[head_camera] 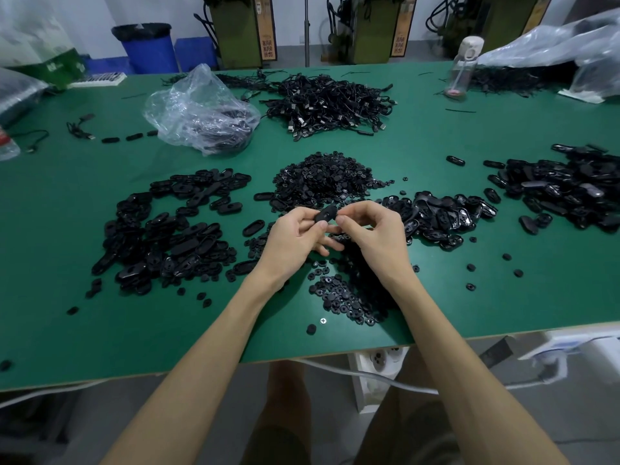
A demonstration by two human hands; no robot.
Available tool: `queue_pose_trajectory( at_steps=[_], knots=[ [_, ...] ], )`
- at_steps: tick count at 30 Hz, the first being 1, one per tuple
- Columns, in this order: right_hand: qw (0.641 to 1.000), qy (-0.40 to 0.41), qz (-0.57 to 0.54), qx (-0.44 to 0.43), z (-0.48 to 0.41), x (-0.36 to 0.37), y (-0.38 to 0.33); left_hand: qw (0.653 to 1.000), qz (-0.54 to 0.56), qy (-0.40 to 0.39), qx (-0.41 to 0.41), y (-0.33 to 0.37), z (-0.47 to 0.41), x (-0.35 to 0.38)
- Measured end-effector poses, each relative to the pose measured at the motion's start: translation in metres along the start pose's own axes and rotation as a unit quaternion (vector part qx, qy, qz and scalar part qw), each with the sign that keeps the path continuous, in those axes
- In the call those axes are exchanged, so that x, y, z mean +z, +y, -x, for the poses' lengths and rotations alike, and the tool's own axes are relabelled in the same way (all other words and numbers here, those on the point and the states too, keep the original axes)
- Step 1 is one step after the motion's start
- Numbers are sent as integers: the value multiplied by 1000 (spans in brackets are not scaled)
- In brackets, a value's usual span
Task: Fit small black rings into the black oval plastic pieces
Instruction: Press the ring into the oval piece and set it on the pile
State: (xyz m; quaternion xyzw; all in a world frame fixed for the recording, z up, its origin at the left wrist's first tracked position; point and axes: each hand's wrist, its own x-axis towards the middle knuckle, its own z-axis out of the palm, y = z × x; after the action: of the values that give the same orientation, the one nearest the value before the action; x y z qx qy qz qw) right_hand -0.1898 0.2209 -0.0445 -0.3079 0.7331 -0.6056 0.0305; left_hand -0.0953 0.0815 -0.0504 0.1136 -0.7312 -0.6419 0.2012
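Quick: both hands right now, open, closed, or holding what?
Left hand: pinches a black oval plastic piece.
Right hand: fingers curled at the piece's end; what they hold cannot be told.

Matt green tabletop (100,203), glossy black plastic ovals (446,213) on the right, crinkly clear plastic bag (201,109), translucent plastic bottle (464,67).
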Motion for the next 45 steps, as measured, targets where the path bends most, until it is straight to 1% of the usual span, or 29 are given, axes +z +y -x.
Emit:
queue_pose_trajectory(
  at_steps=[8, 11, 15, 19, 23, 26, 33, 35, 38, 43, 45],
  knots=[
    [1000, 2, 13, -6, 0, 1, 0, 1000, -11, 1, 4, 0, 0, 0],
    [1000, 12, -2, 2, -1, 2, 1, 1000, -10, 4, 1, 0, 0, 0],
    [1000, 4, -27, 12, 0, 2, 2, 1000, -13, 5, 8, -1, 1, 1],
    [999, -11, -31, 11, -1, 1, 3, 999, -22, 30, 23, -1, 0, -1],
    [999, -11, -35, 1, -1, 1, 3, 995, -71, 62, 21, -3, -2, -3],
    [1000, 5, -31, -3, -2, 1, 4, 996, -75, 48, 11, -2, 0, -3],
    [1000, 5, -21, 1, -3, 2, 7, 998, -55, 29, 14, 4, 3, -2],
    [1000, -4, -18, -3, -3, 2, 8, 997, -75, 18, 18, 4, 3, -2],
    [1000, -3, -18, -7, -4, 2, 8, 993, -108, 28, 31, 5, 2, -2],
    [1000, 10, -23, -2, -4, 2, 7, 996, -69, 47, 12, 4, 2, -2],
    [1000, 17, -23, -6, -4, 1, 7, 997, -63, 46, 20, 4, 2, -2]
  ],
)
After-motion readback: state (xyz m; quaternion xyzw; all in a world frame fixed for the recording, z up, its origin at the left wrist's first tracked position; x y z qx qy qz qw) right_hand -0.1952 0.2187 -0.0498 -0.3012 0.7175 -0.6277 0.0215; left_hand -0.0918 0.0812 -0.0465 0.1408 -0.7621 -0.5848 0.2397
